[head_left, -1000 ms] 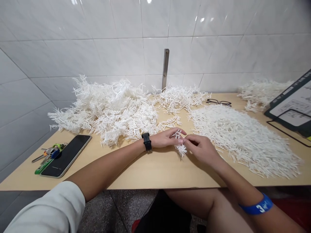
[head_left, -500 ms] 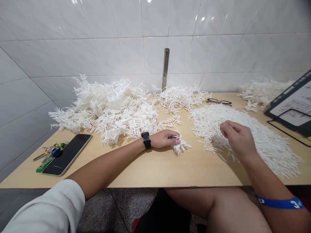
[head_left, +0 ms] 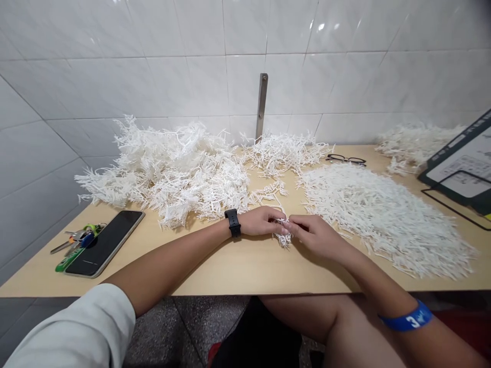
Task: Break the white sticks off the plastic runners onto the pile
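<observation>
My left hand (head_left: 264, 221), with a black watch at the wrist, pinches a small cluster of white branching pieces (head_left: 283, 239) near the middle of the table. Fingertips of my right hand (head_left: 312, 232) press together at the cluster's right side, touching or almost touching the left fingers; what they grip is too small to make out. A tangled heap of white branched strands (head_left: 184, 174) lies behind and left of my hands. On the right spreads a flat pile of short loose white pieces (head_left: 383, 214).
A phone (head_left: 105, 245) and keys (head_left: 79, 236) lie on the table (head_left: 230, 271) at the left. Glasses (head_left: 346, 159) rest behind the loose pile. A dark-framed board (head_left: 464, 163) leans at the right, beside another white heap (head_left: 418, 143). A metal bar (head_left: 261, 107) stands against the wall.
My right hand has moved left and down from above the loose pile to the cluster at my left hand. My left hand has barely moved and still holds the cluster.
</observation>
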The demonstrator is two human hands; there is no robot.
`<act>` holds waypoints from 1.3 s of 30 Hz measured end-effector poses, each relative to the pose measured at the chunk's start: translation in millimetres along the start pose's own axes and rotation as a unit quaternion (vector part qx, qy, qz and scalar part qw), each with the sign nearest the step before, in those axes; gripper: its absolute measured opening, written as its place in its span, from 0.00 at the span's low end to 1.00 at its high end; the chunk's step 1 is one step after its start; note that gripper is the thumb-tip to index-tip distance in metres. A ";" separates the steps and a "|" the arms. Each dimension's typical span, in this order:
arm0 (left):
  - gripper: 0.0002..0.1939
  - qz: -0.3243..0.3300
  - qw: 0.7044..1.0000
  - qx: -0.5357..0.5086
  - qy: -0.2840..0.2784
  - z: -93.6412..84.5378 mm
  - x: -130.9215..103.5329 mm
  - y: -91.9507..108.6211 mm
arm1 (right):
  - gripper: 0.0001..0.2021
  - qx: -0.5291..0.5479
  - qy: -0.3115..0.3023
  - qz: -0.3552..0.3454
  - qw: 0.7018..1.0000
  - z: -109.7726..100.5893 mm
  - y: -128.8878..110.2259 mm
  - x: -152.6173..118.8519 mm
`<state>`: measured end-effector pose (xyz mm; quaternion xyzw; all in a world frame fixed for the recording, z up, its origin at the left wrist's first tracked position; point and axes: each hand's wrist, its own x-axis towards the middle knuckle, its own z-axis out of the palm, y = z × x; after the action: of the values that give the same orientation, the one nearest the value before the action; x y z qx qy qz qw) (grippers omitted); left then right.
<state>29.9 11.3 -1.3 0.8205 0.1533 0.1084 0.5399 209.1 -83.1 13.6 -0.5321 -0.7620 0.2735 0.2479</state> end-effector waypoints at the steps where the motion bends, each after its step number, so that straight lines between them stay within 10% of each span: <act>1: 0.20 0.005 1.000 0.002 -0.012 -0.7 -0.4 0.3 | 0.20 0.020 -0.017 0.001 1.000 -2.1 2.2 -0.8; 15: 0.20 0.071 0.989 -0.126 -0.024 12.4 11.8 5.8 | 0.23 0.207 -0.010 0.048 0.977 -26.0 20.9 -4.4; 30: 0.21 0.058 0.963 -0.256 0.054 13.1 8.1 7.5 | 0.21 0.506 0.085 0.138 0.847 -11.9 4.9 15.0; 34: 0.21 0.040 0.964 -0.246 0.092 2.5 -1.8 6.2 | 0.22 0.433 0.218 0.117 0.867 -39.4 23.5 5.2; 39: 0.23 0.051 0.970 -0.156 0.177 -4.4 -1.6 1.8 | 0.06 0.000 0.284 0.129 0.950 -48.2 50.6 0.0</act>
<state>27.1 13.7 2.1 0.7007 0.1855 0.3022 0.6191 275.5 -61.4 14.2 -0.6817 -0.5848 0.1409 0.4165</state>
